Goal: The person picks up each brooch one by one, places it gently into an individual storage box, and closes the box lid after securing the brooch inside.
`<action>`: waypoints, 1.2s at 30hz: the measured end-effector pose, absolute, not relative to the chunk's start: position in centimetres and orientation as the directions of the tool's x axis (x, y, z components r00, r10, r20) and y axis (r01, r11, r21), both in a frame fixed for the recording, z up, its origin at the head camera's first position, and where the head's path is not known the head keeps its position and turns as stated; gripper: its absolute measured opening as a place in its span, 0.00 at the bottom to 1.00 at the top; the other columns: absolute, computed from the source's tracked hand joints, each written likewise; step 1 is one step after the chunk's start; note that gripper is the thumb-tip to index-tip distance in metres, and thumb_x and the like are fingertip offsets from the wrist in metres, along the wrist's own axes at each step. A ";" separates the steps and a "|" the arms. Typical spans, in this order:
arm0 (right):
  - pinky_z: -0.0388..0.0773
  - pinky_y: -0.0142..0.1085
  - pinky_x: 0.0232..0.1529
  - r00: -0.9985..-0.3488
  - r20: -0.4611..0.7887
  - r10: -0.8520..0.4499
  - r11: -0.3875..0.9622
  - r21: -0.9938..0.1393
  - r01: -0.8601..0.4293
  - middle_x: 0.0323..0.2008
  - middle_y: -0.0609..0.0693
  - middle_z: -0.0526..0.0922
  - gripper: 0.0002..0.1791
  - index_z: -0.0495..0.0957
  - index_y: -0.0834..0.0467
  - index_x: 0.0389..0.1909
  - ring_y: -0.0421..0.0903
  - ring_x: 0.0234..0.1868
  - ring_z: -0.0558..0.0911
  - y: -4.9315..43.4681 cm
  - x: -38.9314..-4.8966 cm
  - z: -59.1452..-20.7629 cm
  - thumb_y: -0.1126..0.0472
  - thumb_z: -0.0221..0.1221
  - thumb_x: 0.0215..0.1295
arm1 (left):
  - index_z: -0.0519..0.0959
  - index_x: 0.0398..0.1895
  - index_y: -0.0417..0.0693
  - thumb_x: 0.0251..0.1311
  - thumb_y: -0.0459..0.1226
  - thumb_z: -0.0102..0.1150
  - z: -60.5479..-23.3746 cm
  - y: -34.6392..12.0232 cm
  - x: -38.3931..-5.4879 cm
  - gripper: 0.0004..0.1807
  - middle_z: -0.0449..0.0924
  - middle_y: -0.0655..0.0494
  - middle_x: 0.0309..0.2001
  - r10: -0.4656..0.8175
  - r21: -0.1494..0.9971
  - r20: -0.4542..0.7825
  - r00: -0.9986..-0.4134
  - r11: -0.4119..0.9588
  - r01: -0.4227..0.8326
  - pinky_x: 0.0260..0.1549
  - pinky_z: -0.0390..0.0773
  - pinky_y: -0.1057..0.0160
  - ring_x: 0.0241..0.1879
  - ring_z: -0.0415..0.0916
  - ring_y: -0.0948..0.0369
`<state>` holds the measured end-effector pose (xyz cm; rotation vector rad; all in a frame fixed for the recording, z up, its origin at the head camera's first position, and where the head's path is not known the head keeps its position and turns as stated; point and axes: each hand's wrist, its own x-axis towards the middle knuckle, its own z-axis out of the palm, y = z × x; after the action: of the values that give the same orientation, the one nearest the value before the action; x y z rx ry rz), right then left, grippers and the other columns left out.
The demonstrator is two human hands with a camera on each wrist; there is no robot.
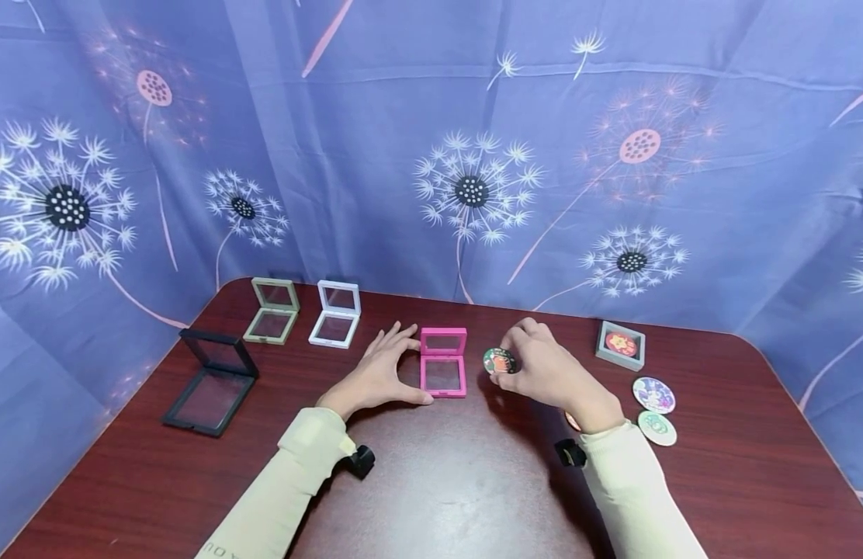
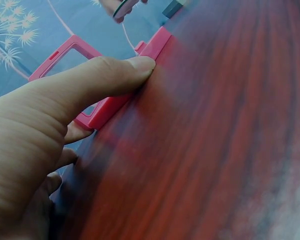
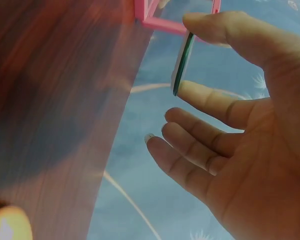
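A small pink display case [image 1: 443,394] with clear windows stands on the table with its lid raised. My left hand [image 1: 377,371] holds it from the left: the thumb [image 2: 125,75] presses the front edge, and a finger reaches the side near the hinge. To the right of the case, my right hand [image 1: 543,371] pinches a round badge [image 1: 497,361] between thumb and index finger. The badge has a green and orange picture and is tilted above the table. In the right wrist view it is seen edge-on [image 3: 182,65], and the other fingers are spread free.
Black [image 1: 190,428], green [image 1: 267,339] and white [image 1: 330,343] cases stand lid-up at the left. On the right are a grey case [image 1: 618,360] with a red badge, a purple badge [image 1: 653,395] and a pale green badge [image 1: 657,428]. An orange badge [image 1: 572,421] is partly under my right wrist.
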<state>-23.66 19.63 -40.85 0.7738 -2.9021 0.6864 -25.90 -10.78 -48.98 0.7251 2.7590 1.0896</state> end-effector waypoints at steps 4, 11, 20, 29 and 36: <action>0.81 0.49 0.47 -0.870 0.152 -0.468 0.772 -0.409 -0.487 0.45 0.55 0.75 0.19 0.79 0.62 0.40 0.58 0.52 0.73 18.6 -24.0 -41.0 0.59 0.77 0.55 | 0.76 0.66 0.44 0.43 0.56 0.85 -49.0 -10.7 -25.9 0.49 0.55 0.48 0.83 0.461 0.664 0.097 -0.882 0.630 0.402 0.81 0.35 0.45 0.84 0.37 0.48; 0.83 0.50 0.49 -0.876 0.125 -0.467 0.786 -0.396 -0.475 0.46 0.54 0.75 0.20 0.79 0.62 0.42 0.58 0.54 0.73 16.8 -24.3 -41.3 0.58 0.76 0.55 | 0.76 0.66 0.44 0.43 0.57 0.85 -49.2 -10.8 -26.0 0.48 0.55 0.48 0.83 0.454 0.657 0.094 -0.886 0.641 0.398 0.81 0.34 0.45 0.84 0.38 0.48; 0.82 0.48 0.52 -0.867 0.119 -0.483 0.771 -0.412 -0.486 0.48 0.55 0.75 0.19 0.79 0.62 0.43 0.56 0.55 0.72 15.3 -24.6 -41.4 0.58 0.74 0.56 | 0.76 0.67 0.44 0.42 0.57 0.85 -49.3 -10.7 -26.2 0.49 0.55 0.47 0.83 0.456 0.647 0.101 -0.884 0.645 0.407 0.81 0.35 0.46 0.84 0.38 0.48; 0.83 0.49 0.52 -0.885 0.068 -0.461 0.796 -0.408 -0.446 0.50 0.55 0.75 0.24 0.80 0.63 0.48 0.55 0.55 0.72 14.3 -24.7 -41.6 0.53 0.76 0.58 | 0.76 0.66 0.44 0.42 0.57 0.85 -49.1 -10.6 -26.1 0.49 0.56 0.47 0.83 0.453 0.648 0.095 -0.887 0.648 0.400 0.81 0.35 0.45 0.84 0.39 0.48; 0.83 0.49 0.51 -0.890 0.051 -0.453 0.806 -0.404 -0.433 0.50 0.55 0.75 0.24 0.81 0.63 0.48 0.55 0.54 0.73 13.4 -24.4 -42.0 0.54 0.77 0.57 | 0.77 0.66 0.45 0.43 0.56 0.85 -48.9 -10.5 -26.0 0.48 0.56 0.46 0.83 0.454 0.654 0.092 -0.886 0.643 0.398 0.80 0.35 0.44 0.84 0.39 0.47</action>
<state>-24.44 13.44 -41.95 0.7442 -3.0303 0.6602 -25.98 -10.53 -48.90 0.7207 2.7740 1.0749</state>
